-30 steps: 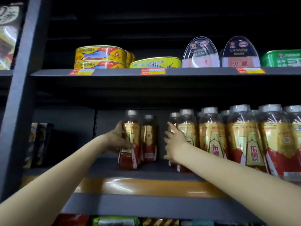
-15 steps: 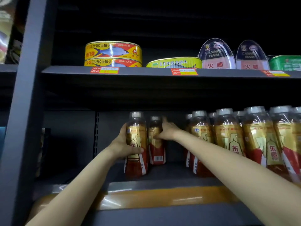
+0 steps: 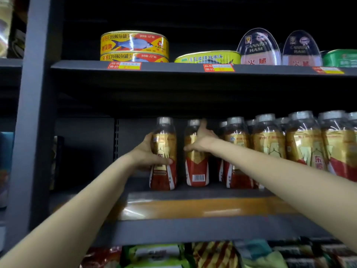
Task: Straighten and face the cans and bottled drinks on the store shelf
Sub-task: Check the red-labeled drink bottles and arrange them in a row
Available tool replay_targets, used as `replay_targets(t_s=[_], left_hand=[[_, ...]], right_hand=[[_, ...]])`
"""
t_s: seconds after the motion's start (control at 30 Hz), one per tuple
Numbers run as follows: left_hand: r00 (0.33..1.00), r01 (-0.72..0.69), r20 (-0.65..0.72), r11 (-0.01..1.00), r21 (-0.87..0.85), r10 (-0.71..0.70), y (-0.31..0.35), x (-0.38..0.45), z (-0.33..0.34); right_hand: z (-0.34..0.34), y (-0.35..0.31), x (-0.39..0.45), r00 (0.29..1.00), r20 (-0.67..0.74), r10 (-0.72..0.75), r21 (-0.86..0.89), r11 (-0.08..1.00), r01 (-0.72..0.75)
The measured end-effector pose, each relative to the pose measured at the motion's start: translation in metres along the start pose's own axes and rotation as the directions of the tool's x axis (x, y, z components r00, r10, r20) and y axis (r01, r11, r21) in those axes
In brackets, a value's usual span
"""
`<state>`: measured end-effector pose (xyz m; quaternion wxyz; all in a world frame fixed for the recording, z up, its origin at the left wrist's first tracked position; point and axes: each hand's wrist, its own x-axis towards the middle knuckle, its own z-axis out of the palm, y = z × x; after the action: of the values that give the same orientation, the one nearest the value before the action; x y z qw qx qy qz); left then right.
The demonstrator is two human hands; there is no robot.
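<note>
On the middle shelf (image 3: 193,194), at the left end of the drink row, two energy-drink bottles stand apart from the rest. The left hand (image 3: 146,153) is wrapped round the leftmost bottle (image 3: 164,151) at mid-label, thumb across the front. The right hand (image 3: 201,140) grips the second bottle (image 3: 197,167) high on its shoulder, thumb on the near side and fingers reaching round the back.

Both bottles stand upright on the shelf, just beside each other with a narrow gap, and a wider gap separates them from the packed row of bottles (image 3: 270,144) to the right. The second bottle shows its barcode to the front — so it probably wants a turn until the brand panel faces out, as on the bottles further right. The leftmost one looks only partly turned to the front.

To do this well, I would twist each bottle on its base rather than lift it, keep the grips low enough that the tall bottles do not tip, then slide the pair right to close the gap and bring them level with the row's front edge.

Above, fish cans (image 3: 134,47) and canned ham tins (image 3: 258,49) sit on the upper shelf (image 3: 173,68), untouched.
</note>
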<state>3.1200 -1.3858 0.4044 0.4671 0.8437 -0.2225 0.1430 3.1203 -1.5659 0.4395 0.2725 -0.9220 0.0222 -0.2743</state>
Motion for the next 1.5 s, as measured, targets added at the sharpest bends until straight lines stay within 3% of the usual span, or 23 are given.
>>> replay_targets(t_s=[0.23,0.4,0.47,0.57,0.67,0.9,1.1,1.3,1.37,1.5], left_hand=[[0.998,0.009,0.063,0.999,0.032,-0.011,0.029,-0.020,0.017],[0.998,0.002,0.059,1.000,-0.004,-0.001,0.034,-0.025,0.025],[0.999,-0.010,0.033,1.000,-0.015,0.011,0.033,-0.025,0.028],[0.999,-0.027,-0.032,0.999,0.031,0.028,0.037,-0.023,0.040],[0.994,-0.055,-0.082,0.991,0.125,0.065,0.050,-0.023,0.064],[0.991,-0.030,-0.122,0.972,0.233,0.060,0.072,-0.019,0.111],[0.984,0.047,-0.179,0.967,0.250,-0.002,0.078,-0.020,0.119],[0.971,0.088,-0.238,0.957,0.275,-0.021,0.083,-0.023,0.127],[0.968,0.094,-0.251,0.953,0.290,-0.019,0.084,-0.023,0.128],[0.970,0.073,-0.244,0.961,0.266,-0.006,0.079,-0.024,0.122]], right_hand=[[-0.006,0.013,-0.034,0.974,-0.183,-0.130,-0.237,0.968,0.085],[-0.020,0.030,-0.059,0.941,-0.169,-0.293,-0.339,0.914,0.224],[-0.038,0.050,-0.080,0.904,-0.223,-0.366,-0.393,0.882,0.260],[-0.063,0.081,-0.108,0.902,-0.283,-0.325,-0.474,0.865,0.163],[-0.071,0.102,-0.118,0.933,-0.258,-0.250,-0.563,0.824,0.065],[-0.074,0.124,-0.117,0.930,-0.290,-0.226,-0.486,0.872,0.060],[-0.087,0.141,-0.119,0.909,-0.249,-0.335,-0.501,0.848,0.175],[-0.097,0.120,-0.098,0.802,-0.178,-0.570,-0.669,0.668,0.326],[-0.098,0.105,-0.080,0.815,-0.153,-0.559,-0.703,0.641,0.308],[-0.099,0.082,-0.050,0.907,-0.074,-0.415,-0.695,0.673,0.252]])
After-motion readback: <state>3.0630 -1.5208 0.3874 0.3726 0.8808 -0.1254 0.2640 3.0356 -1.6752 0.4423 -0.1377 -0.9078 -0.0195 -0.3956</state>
